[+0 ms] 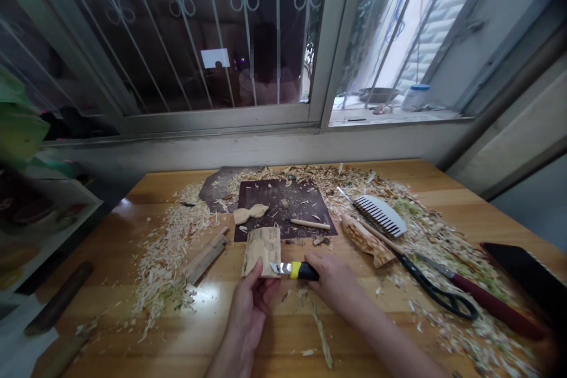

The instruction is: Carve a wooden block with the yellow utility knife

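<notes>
The left hand (248, 307) is clamped on the lower edge of a pale wood block (262, 248), which lies flat on the bench (133, 236) just in front of a dark mat (283, 204). The right hand (333, 280) is closed around the yellow-and-black handle of a knife (296, 270). Its short blade lies against the block's bottom right corner and points toward the left thumb.

The thumb seems to sit just beside the blade tip, though the view is too small to be sure. If the edge jumps out of the grain, it could run straight into that thumb. Loose shavings (163, 254) under the block could also let it slide. Scissors (436, 289) lie open near the right forearm, where a quick pull-back could catch them.
</notes>
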The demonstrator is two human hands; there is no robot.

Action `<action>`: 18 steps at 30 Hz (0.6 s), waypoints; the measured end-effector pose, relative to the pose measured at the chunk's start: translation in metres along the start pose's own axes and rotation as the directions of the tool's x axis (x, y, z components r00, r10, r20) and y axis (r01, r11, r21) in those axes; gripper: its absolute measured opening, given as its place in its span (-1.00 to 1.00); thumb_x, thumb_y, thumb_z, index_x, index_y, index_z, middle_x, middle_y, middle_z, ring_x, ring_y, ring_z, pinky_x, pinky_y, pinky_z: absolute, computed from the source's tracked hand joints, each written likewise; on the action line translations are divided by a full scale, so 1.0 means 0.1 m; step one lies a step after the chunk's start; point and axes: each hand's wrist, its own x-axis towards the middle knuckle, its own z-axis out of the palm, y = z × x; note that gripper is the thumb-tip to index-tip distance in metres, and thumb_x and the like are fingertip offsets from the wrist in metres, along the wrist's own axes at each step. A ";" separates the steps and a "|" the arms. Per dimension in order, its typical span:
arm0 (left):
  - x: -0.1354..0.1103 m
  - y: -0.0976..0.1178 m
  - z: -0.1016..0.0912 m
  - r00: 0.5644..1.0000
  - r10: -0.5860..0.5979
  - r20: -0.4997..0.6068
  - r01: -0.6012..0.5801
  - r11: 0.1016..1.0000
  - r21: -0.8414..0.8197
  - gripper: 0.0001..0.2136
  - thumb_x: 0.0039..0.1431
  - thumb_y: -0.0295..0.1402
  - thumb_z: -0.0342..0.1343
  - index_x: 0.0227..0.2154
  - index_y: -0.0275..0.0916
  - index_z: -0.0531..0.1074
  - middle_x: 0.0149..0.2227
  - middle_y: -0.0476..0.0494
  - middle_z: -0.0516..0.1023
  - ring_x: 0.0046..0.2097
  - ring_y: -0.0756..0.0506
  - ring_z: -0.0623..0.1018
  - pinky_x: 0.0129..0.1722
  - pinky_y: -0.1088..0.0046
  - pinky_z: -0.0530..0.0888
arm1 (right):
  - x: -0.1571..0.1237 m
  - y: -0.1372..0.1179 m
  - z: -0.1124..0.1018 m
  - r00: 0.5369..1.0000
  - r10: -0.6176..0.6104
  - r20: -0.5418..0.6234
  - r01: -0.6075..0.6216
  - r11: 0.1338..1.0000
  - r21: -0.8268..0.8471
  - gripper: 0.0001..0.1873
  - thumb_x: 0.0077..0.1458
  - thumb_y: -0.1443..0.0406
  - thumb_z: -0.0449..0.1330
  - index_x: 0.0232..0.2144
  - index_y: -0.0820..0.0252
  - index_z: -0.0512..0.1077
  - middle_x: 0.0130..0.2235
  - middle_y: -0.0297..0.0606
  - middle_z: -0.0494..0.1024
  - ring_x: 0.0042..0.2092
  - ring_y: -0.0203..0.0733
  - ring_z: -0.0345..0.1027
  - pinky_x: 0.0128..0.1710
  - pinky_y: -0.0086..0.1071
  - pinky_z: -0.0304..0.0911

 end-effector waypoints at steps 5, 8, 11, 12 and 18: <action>-0.03 0.04 0.01 1.000 0.005 -0.006 -0.005 1.000 0.007 -0.94 -0.02 -0.54 0.11 -0.43 -0.45 0.42 -0.56 -0.15 0.53 -0.58 0.04 0.50 -0.49 0.59 0.50 | 0.03 -0.02 0.04 0.999 -0.007 -0.037 0.006 1.000 -0.015 -0.90 -0.12 0.36 0.12 -0.43 0.14 0.33 -0.35 -0.29 0.46 -0.25 -0.19 0.28 -0.32 -0.45 0.02; -0.03 0.06 0.00 1.000 0.022 -0.001 -0.022 1.000 0.014 -0.93 -0.03 -0.56 0.11 -0.42 -0.46 0.42 -0.56 -0.16 0.54 -0.57 0.04 0.51 -0.48 0.57 0.51 | 0.04 -0.03 0.06 0.999 0.012 -0.042 -0.014 0.999 -0.029 -0.91 -0.11 0.33 0.12 -0.42 0.14 0.34 -0.36 -0.27 0.47 -0.27 -0.19 0.29 -0.34 -0.45 0.02; -0.03 0.05 -0.01 1.000 0.016 -0.004 -0.016 1.000 0.020 -0.94 -0.02 -0.55 0.10 -0.45 -0.47 0.42 -0.57 -0.17 0.54 -0.57 0.03 0.51 -0.49 0.57 0.51 | 0.06 -0.02 0.04 0.999 0.022 -0.046 -0.024 0.999 -0.041 -0.89 -0.11 0.33 0.13 -0.41 0.14 0.35 -0.35 -0.28 0.48 -0.28 -0.20 0.30 -0.35 -0.45 0.02; -0.04 0.05 -0.02 1.000 0.012 -0.001 -0.011 1.000 0.018 -0.95 -0.01 -0.55 0.09 -0.45 -0.46 0.41 -0.57 -0.17 0.53 -0.57 0.02 0.51 -0.49 0.58 0.51 | 0.07 -0.01 0.03 0.998 0.030 -0.049 -0.032 0.998 -0.045 -0.89 -0.11 0.34 0.12 -0.41 0.14 0.35 -0.35 -0.28 0.49 -0.28 -0.21 0.31 -0.36 -0.46 0.02; -0.05 0.01 -0.06 0.999 -0.037 0.006 0.037 0.999 -0.004 -0.97 -0.01 -0.55 0.09 -0.46 -0.44 0.39 -0.59 -0.15 0.52 -0.58 0.01 0.51 -0.47 0.51 0.53 | 0.12 0.08 -0.05 0.990 0.121 -0.076 -0.126 0.990 -0.069 -0.83 -0.08 0.31 0.11 -0.34 0.09 0.38 -0.36 -0.28 0.51 -0.32 -0.19 0.34 -0.41 -0.44 0.00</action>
